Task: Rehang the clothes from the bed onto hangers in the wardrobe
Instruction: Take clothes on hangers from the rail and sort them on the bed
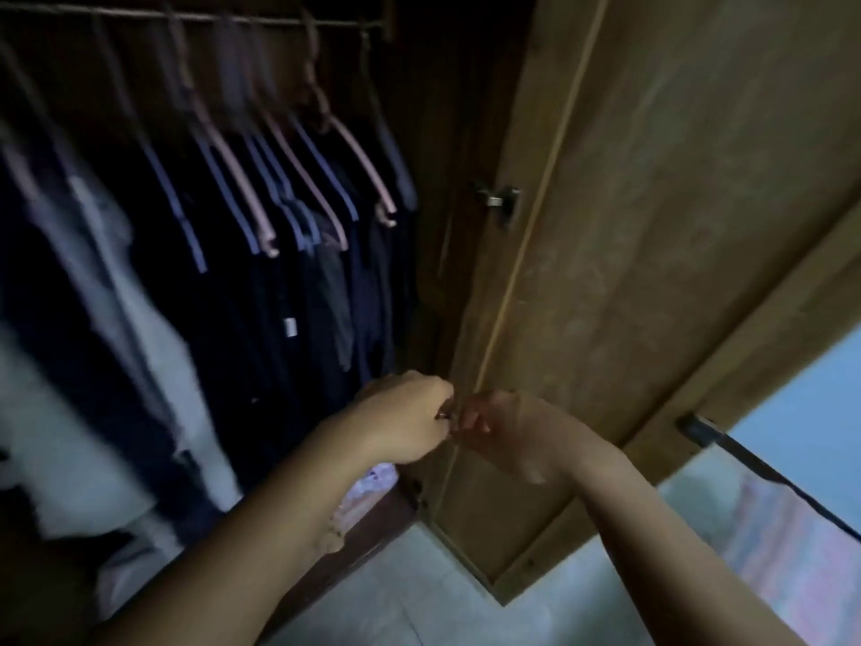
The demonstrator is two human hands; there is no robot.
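Clothes (279, 319), mostly dark, hang in a row at left and far from the hands, long axes vertical, on pink and blue hangers (298, 179) under the rail (195, 18). Nearest, both forearms reach in from below. Left hand (405, 419) and right hand (508, 431) meet at the wardrobe's right edge, fingers curled and pressed together around something small between them; what it is cannot be told. Left hand lies nearer the garments. Beyond, at right, the open door (652, 226) with its hinge (501, 202) bounds the reach. No bed garment is visible.
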